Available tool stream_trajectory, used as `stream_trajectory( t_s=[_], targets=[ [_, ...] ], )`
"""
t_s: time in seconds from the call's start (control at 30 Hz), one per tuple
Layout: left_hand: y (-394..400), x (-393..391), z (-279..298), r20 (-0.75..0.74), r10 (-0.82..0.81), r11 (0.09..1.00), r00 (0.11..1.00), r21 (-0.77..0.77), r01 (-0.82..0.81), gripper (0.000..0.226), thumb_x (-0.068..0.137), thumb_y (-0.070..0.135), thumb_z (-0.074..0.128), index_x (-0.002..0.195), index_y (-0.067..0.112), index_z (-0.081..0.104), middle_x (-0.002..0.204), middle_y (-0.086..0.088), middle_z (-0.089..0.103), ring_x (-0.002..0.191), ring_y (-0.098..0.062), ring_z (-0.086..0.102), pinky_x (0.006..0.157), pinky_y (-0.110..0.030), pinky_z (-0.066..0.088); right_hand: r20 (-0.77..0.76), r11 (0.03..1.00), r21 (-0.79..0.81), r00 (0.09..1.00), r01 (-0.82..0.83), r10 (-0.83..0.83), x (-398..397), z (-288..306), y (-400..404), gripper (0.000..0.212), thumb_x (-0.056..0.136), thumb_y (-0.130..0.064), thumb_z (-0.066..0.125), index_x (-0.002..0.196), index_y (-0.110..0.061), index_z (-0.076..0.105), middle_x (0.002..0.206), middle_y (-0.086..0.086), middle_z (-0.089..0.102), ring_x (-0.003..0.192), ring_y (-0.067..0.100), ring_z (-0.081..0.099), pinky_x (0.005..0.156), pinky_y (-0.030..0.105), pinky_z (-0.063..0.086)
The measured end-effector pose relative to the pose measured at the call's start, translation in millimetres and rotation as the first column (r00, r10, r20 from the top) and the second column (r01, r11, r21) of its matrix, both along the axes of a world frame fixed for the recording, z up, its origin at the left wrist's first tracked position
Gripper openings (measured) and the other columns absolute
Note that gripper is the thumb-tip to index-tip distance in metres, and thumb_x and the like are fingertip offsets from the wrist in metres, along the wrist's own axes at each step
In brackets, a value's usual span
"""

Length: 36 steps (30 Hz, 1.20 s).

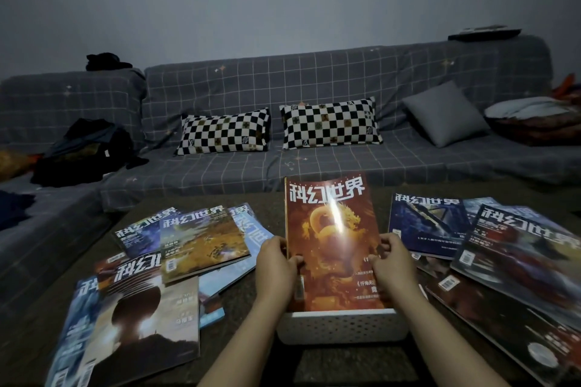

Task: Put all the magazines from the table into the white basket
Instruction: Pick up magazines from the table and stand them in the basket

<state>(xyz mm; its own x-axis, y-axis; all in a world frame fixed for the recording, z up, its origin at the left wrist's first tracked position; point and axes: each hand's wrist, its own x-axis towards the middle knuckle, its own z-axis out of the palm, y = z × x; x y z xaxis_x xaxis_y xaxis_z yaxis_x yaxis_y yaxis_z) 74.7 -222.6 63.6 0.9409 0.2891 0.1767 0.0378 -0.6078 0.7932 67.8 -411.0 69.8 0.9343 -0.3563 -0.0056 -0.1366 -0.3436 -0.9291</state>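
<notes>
Left hand (275,264) & right hand (393,261) each pinch a side edge of the red magazine (330,242), upright w/ its foot in the white basket (341,325). Prob. light, glossy, floppy; mid-edge grips suit. Magazine piles crowd the desk (248,302) both sides; room only straight down.

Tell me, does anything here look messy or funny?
Yes. The magazines on the left and on the right lie crooked, overlapping in loose heaps on the table. Only the red magazine, held by the left hand and right hand, stands upright at the basket.
</notes>
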Motion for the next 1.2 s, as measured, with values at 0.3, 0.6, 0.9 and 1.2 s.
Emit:
stream_trajectory(
  t_s=[0.3, 0.6, 0.9, 1.2],
  targets=[
    [-1.5, 5.7, -7.7, -0.037, -0.029, 0.971, 0.999, 0.238, 0.037, 0.013, 0.082, 0.023, 0.068, 0.092, 0.014, 0.07, 0.097, -0.005, 0.063, 0.08, -0.019, 0.064, 0.072, -0.035, 0.054, -0.038, 0.945, -0.328, 0.999, 0.015, -0.029, -0.3, -3.0, 6.4, 0.038, 0.086, -0.01, 0.057, 0.124, -0.006, 0.053, 0.125, 0.013, 0.045, 0.1, 0.029, 0.056, 0.074, 0.028, 0.041],
    [-3.6, 7.4, -10.1, -0.024, -0.01, 0.945, 1.0, 0.327, 0.017, 0.018, 0.09, 0.019, 0.058, 0.097, 0.005, 0.066, 0.108, -0.009, 0.055, 0.088, -0.025, 0.06, 0.07, -0.029, 0.044, -0.053, 0.942, -0.335, 0.999, -0.027, 0.01, 1.0, -4.9, 5.3, 0.055, 0.084, -0.014, 0.061, 0.135, -0.007, 0.042, 0.132, 0.015, 0.047, 0.114, 0.03, 0.053, 0.091, 0.035, 0.045],
    [0.7, 6.1, -7.3, -0.044, -0.018, 0.961, 0.999, 0.273, 0.03, 0.02, 0.081, 0.021, 0.071, 0.097, 0.008, 0.069, 0.101, -0.009, 0.06, 0.086, -0.025, 0.063, 0.067, -0.029, 0.046, -0.046, 0.944, -0.329, 0.999, -0.014, -0.002, -0.3, -2.8, 7.2, 0.051, 0.082, -0.015, 0.067, 0.128, -0.007, 0.046, 0.13, 0.012, 0.045, 0.111, 0.028, 0.053, 0.084, 0.03, 0.041],
    [0.3, 1.9, -3.6, -0.019, -0.062, 0.975, 0.998, 0.211, 0.065, 0.03, 0.082, 0.024, 0.07, 0.106, 0.007, 0.066, 0.112, -0.007, 0.058, 0.097, -0.023, 0.06, 0.084, -0.032, 0.049, -0.01, 0.945, -0.327, 1.0, -0.029, 0.027, -2.2, -1.1, 5.1, 0.05, 0.084, -0.021, 0.065, 0.13, -0.008, 0.05, 0.128, 0.015, 0.049, 0.116, 0.03, 0.05, 0.094, 0.033, 0.04]
  ],
)
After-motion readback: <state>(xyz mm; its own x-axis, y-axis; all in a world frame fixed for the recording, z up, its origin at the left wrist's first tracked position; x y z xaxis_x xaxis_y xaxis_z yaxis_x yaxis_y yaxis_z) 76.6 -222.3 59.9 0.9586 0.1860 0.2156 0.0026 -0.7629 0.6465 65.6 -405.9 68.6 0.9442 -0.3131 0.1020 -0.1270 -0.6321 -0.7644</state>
